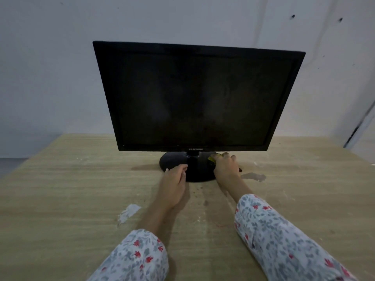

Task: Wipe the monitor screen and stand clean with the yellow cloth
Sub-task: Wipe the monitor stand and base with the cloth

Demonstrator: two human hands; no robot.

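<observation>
Our left hand [174, 179] rests flat, steadying the stand [194, 169] while our right hand [226, 167] clutches the cloth [213, 158] beneath it, wiping.

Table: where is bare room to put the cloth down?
Free: the table left of the stand, and right of the right hand. Crowded: between left hand and right hand.

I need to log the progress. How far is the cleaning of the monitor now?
Done: nothing can be confirmed; the screen shows faint smudges. In hand: the right hand presses the yellow cloth on the right side of the stand, while the left hand rests on its front edge. Left: probably the rest of the stand and the screen.
</observation>
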